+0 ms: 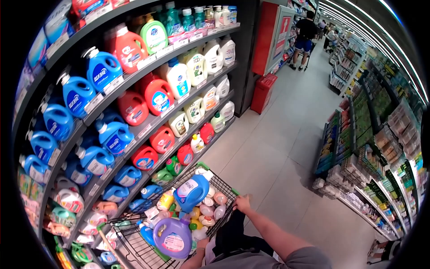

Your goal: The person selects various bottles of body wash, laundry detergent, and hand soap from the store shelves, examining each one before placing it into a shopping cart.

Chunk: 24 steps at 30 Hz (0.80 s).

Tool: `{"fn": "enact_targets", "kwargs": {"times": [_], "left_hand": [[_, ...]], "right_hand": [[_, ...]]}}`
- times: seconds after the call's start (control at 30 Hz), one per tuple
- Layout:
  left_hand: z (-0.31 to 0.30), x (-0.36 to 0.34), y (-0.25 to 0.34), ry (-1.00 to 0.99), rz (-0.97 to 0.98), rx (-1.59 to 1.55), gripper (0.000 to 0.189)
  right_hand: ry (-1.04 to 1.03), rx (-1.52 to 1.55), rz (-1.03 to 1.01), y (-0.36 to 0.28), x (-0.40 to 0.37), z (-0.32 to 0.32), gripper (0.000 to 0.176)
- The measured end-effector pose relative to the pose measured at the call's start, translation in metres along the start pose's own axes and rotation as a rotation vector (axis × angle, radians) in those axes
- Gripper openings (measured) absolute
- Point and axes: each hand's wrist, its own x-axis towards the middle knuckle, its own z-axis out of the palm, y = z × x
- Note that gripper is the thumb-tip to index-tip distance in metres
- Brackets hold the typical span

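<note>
My right hand (242, 204) is closed around the rim of a wire shopping cart (222, 183), near its green corner. Lower down, my left hand (203, 243) rests at the cart's near side, its fingers curled at the edge and partly hidden. Inside the cart, a blue detergent jug (192, 193) lies tilted on top of other goods. Nearer to my left hand is a large purple detergent jug (172, 238) with a white label. Between them sit a yellow bottle (165, 200) and several small round pink, white and yellow packages (207, 210).
Shelves (154, 121) of blue, red and white detergent bottles curve along the left, close to the cart. A red cabinet (268, 40) and a red box (263, 93) stand at their end. Display racks (358, 148) line the right. A person (304, 40) stands farther up the aisle.
</note>
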Motion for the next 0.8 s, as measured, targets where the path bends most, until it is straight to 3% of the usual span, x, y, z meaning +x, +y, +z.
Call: {"fn": "enact_targets", "kwargs": {"times": [0.27,0.33,0.47,0.53,0.8], "left_hand": [[-0.027,0.017,0.028,-0.016,-0.053,0.001,0.035],[-0.037,0.027,0.036,-0.017,-0.074,-0.009,0.035],[-0.055,0.044,0.054,-0.027,-0.110,-0.007,0.035],[-0.060,0.046,0.058,-0.035,-0.130,-0.015,0.035],[-0.063,0.037,0.064,-0.051,-0.153,-0.021,0.036]], "right_hand": [[-0.030,0.113,-0.098,0.016,0.017,-0.027,0.028],[-0.183,0.155,-0.044,0.017,0.026,-0.044,0.030],[-0.199,0.134,-0.012,0.021,0.039,-0.065,0.028],[-0.324,0.056,-0.057,0.021,0.048,-0.075,0.027],[-0.331,0.162,-0.213,0.046,0.073,-0.083,0.024]]}}
